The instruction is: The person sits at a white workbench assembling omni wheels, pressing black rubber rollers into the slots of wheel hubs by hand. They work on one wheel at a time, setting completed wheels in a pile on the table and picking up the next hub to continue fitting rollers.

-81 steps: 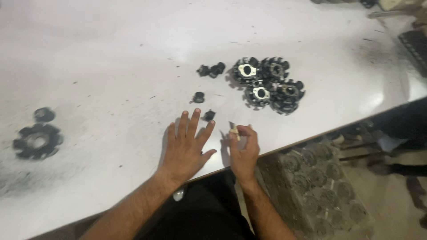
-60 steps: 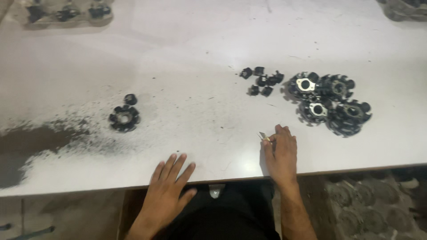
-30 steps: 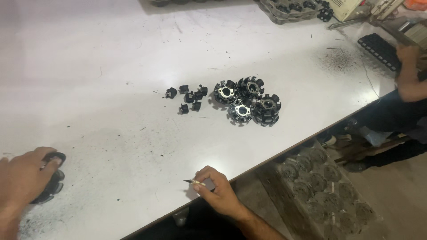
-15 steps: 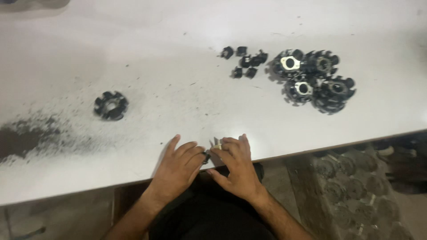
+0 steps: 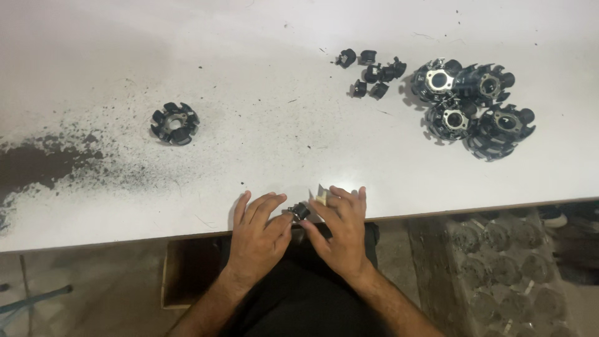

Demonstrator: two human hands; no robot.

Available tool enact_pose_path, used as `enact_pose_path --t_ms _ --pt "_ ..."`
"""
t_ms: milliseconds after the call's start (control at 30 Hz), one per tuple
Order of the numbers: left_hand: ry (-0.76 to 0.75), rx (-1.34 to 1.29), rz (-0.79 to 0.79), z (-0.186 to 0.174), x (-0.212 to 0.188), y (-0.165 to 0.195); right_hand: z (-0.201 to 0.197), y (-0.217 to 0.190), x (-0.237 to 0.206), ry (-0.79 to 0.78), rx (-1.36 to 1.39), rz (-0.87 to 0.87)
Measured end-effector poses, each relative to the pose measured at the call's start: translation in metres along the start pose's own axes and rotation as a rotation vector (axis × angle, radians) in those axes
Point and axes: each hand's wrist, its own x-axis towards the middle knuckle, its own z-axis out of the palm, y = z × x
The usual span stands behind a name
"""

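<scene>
Both hands at bottom-centre table edge: left hand (image 5: 257, 232) and right hand (image 5: 340, 228) fingertips pinched on small black plastic clip (image 5: 301, 210). I judge fitting step underway; next needs steady fine grip.

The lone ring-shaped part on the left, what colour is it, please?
Black, with a hollow centre: the ring part, seen in the head view.

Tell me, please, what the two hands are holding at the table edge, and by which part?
A small black part, pinched between left hand and right hand fingertips; which part of it cannot be told.
</scene>
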Motion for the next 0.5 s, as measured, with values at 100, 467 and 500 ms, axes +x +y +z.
enact_pose_path --t_ms 100,467,500 --pt "0.036 -0.023 -0.044 0.003 -0.004 0.001 -0.002 0.001 -0.013 0.072 0.065 -0.046" --pt "0.060 -0.099 -0.068 0.011 -0.009 0.001 0.008 -0.009 -0.016 -0.003 0.142 -0.028" --pt "0.070 -0.104 -0.069 0.012 -0.009 0.000 0.007 -0.009 -0.015 -0.007 0.138 -0.027"
